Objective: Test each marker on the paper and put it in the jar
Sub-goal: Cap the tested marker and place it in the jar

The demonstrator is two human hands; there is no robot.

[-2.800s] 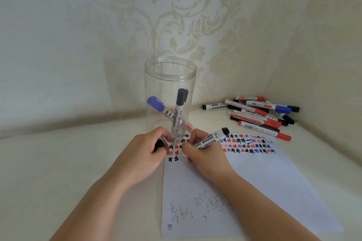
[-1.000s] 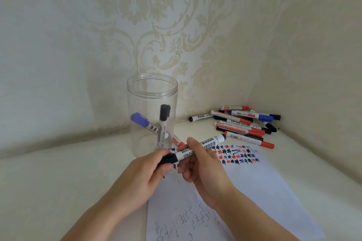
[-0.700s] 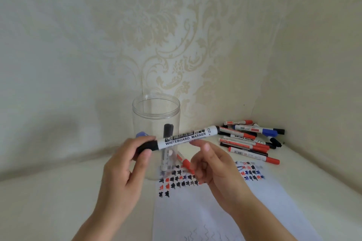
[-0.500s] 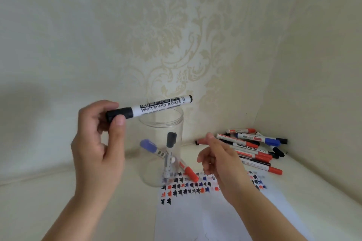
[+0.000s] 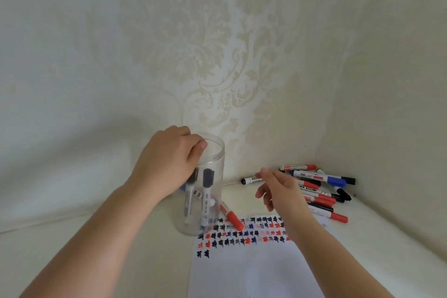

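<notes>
The jar [image 5: 212, 191], clear plastic, stands upright at centre frame, its base touching the upper left corner of the paper [image 5: 246, 271]. Inside it two black-capped markers [image 5: 206, 197] stand nearly upright, caps up; one is blurred. A blue cap shows behind them at the jar's left wall, and a red marker [image 5: 231, 218] lies slanted low at the right side, its red end towards the paper.

The left hand [image 5: 167, 164] is over the jar's mouth, fingers curled down over the rim and thumb at the front edge; whether it grips anything, I cannot tell.

The right hand [image 5: 278, 189] hovers right of the jar, above the paper's top edge, fingers loosely spread and holding nothing.

Rows of black, red and blue scribbles [image 5: 242, 234] run across the paper's top.

A pile of markers [image 5: 319, 189] lies in the table's far right corner, against the patterned wall [image 5: 217, 55].
</notes>
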